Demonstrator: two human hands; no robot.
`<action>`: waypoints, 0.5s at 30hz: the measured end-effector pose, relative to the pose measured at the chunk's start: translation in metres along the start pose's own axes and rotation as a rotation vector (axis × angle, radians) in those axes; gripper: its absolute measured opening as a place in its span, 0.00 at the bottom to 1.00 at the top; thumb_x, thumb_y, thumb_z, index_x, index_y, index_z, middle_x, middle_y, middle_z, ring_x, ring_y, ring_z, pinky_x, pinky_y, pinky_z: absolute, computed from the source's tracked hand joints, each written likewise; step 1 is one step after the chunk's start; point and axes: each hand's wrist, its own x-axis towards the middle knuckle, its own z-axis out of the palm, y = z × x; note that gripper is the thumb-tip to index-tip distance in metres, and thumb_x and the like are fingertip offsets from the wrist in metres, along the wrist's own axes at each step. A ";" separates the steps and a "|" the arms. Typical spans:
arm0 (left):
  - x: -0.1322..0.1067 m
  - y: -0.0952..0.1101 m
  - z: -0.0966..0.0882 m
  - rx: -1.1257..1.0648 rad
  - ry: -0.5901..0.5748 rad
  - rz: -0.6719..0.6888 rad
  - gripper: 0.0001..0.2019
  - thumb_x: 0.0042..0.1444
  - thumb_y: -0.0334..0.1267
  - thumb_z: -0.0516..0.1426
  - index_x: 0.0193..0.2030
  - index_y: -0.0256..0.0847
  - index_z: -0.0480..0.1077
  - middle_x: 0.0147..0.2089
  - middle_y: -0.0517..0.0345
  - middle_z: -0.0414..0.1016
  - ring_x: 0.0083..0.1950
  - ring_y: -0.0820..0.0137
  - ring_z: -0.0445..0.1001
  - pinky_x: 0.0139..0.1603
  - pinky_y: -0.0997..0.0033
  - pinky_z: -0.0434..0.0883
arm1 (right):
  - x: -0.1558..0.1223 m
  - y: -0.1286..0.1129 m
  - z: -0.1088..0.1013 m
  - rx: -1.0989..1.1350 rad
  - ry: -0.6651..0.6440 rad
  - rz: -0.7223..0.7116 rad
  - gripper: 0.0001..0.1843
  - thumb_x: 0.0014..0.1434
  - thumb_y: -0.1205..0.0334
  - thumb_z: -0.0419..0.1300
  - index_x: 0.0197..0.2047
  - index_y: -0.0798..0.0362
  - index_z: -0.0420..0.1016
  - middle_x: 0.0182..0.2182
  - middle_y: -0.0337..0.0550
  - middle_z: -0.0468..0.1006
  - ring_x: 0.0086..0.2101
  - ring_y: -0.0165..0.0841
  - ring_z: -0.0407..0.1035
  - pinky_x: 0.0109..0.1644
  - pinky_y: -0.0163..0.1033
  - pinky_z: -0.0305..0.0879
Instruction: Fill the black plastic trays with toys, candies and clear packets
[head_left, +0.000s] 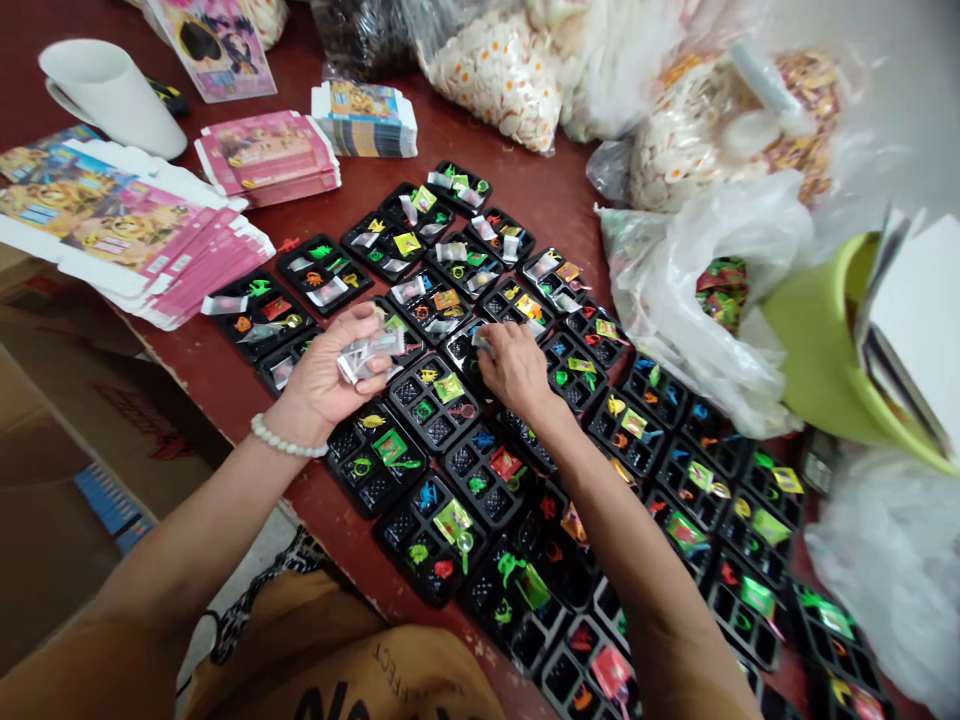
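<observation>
My left hand (330, 362) is closed around several small clear-and-white packets (369, 356), above the black trays on the left. My right hand (516, 368) reaches down to a black compartment tray (461, 345) in the middle, its fingers pinched on a small pale packet (481, 338), partly hidden by the fingers. Rows of such trays hold small coloured plastic pieces and foil sachets in their compartments. Several trays farther back also have clear-and-white packets lying on them, while a nearer tray (435, 405) beside my right hand shows none.
Flat printed boxes (142, 225) and pink box stacks (270, 155) lie at the left near a white mug (112, 95). Plastic bags of small pieces (499, 75) line the back. An open white bag (705, 290) and a green bin (832, 350) stand at the right.
</observation>
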 end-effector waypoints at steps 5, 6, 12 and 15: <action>0.002 0.008 -0.010 0.011 0.011 0.016 0.12 0.53 0.23 0.61 0.40 0.43 0.70 0.25 0.65 0.68 0.18 0.73 0.66 0.10 0.81 0.56 | 0.007 0.014 -0.007 -0.019 0.188 -0.036 0.14 0.69 0.65 0.52 0.51 0.54 0.76 0.44 0.52 0.77 0.43 0.41 0.66 0.50 0.47 0.64; 0.003 0.007 -0.010 0.011 0.004 0.010 0.12 0.53 0.23 0.62 0.39 0.43 0.69 0.26 0.64 0.68 0.18 0.73 0.66 0.10 0.81 0.56 | 0.013 0.020 -0.008 -0.032 0.219 -0.025 0.15 0.69 0.65 0.51 0.53 0.54 0.76 0.45 0.53 0.76 0.44 0.42 0.66 0.49 0.47 0.64; 0.005 -0.014 -0.002 0.039 -0.002 -0.063 0.12 0.52 0.25 0.64 0.40 0.44 0.69 0.29 0.63 0.72 0.17 0.74 0.66 0.10 0.81 0.57 | 0.050 0.045 -0.009 -0.074 0.110 -0.047 0.17 0.66 0.70 0.51 0.49 0.53 0.80 0.45 0.54 0.78 0.45 0.45 0.66 0.51 0.52 0.66; 0.004 -0.022 0.000 0.045 -0.022 -0.081 0.14 0.51 0.26 0.66 0.41 0.43 0.69 0.32 0.62 0.74 0.18 0.74 0.67 0.10 0.81 0.57 | 0.043 0.024 -0.018 0.080 0.179 -0.071 0.15 0.67 0.68 0.54 0.52 0.53 0.79 0.48 0.53 0.79 0.48 0.45 0.69 0.56 0.56 0.66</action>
